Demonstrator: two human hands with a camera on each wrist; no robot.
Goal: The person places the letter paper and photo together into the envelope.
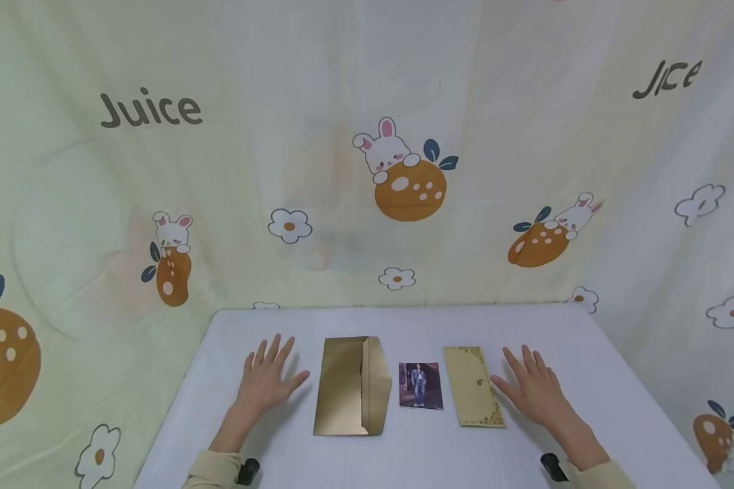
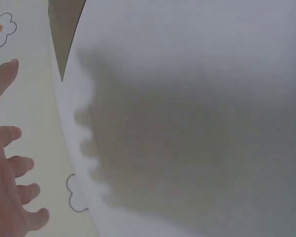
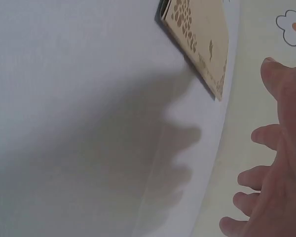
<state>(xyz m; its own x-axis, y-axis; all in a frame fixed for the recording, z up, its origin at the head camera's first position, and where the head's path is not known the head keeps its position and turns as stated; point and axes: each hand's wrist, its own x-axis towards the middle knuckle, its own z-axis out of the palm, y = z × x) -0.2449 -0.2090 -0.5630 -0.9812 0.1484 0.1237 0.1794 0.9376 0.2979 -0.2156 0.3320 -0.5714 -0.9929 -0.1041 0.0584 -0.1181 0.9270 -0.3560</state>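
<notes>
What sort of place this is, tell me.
Probably a curtained-off tabletop work spot: a cartoon-printed curtain hangs behind a white table, where a gold envelope lies.

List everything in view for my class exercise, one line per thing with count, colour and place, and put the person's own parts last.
Envelope: one, gold, on the table beside the left hand, flap open to the right
Photo: one, dark with a figure in blue, between envelope and card
Card: one, pale gold with darker ornament, between photo and right hand
Table: one, white, beneath these items
Backdrop: sheet count unclear, pale cream with rabbit, orange and flower prints, behind and beside the table
Wrist devices: two, black, one at each wrist
Sleeves: two, beige, lower edge of the head view
Hands: two, skin-toned, over the table's left and right sides, fingers spread
</notes>
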